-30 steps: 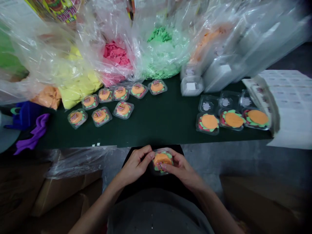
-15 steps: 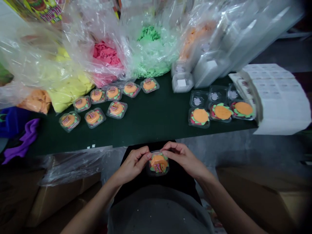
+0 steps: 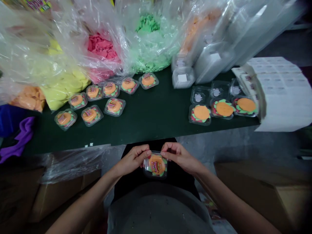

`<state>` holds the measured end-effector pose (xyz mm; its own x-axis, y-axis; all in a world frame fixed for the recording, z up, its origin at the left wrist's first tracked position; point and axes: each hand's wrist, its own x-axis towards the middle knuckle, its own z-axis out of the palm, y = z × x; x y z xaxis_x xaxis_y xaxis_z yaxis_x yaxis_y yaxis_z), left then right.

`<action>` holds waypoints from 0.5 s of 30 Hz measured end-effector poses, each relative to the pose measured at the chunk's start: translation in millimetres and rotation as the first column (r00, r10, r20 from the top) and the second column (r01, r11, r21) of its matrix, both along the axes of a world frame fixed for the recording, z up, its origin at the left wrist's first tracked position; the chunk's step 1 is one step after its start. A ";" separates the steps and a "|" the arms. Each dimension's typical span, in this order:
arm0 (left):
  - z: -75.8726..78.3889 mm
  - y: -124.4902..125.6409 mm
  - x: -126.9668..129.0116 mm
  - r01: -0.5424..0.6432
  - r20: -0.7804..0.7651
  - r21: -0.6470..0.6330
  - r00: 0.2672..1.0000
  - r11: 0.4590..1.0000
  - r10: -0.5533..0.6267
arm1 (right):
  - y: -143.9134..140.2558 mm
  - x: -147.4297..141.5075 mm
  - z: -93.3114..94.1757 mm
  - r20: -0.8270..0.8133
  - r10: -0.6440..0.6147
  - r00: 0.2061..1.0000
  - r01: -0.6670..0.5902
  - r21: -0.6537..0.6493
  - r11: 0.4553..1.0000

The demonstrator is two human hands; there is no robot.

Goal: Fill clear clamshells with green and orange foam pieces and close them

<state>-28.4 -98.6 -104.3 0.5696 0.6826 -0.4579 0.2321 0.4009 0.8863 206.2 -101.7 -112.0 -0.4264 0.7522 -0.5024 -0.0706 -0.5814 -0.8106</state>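
Observation:
Over my lap, just off the table's front edge, a clear plastic clamshell box (image 3: 156,166) holds an orange, green and red burger-shaped piece with a printed label showing on top. My left hand (image 3: 135,159) pinches its upper left corner between thumb and fingers. At the upper right corner, the thumb and fingertips of my right hand (image 3: 179,156) grip the rim. The lid looks closed. On the right of the table, three open clamshell boxes (image 3: 200,114) hold similar burger pieces, their lids folded back. Several closed, labelled boxes (image 3: 115,106) are spread over the left half.
Along the back stand clear bags of yellow pieces (image 3: 63,89), red pieces (image 3: 102,47) and green pieces (image 3: 149,66). Nested empty containers (image 3: 182,79) lean beside a stack of label sheets (image 3: 280,94). A purple cloth (image 3: 20,138) hangs at left; cardboard boxes (image 3: 253,191) flank me below.
Both hands still hold the box at its upper corners. The box has turned slightly, and its label now shows nearer the middle. The view has shifted a little.

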 end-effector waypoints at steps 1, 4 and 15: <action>0.0 1.6 -0.5 0.005 -0.010 0.003 1.000 1.000 -0.005 | -1.0 0.1 -1.8 -0.013 -0.009 1.000 0.008 -0.012 1.000; 5.6 6.3 -4.2 0.026 -0.061 0.062 0.998 0.998 -0.022 | -3.2 -0.2 0.3 -0.036 -0.038 0.999 0.037 -0.019 0.999; 19.5 6.5 -10.1 0.017 -0.010 0.095 1.000 0.995 -0.016 | -11.6 1.8 15.6 -0.093 -0.128 0.987 0.122 -0.062 0.991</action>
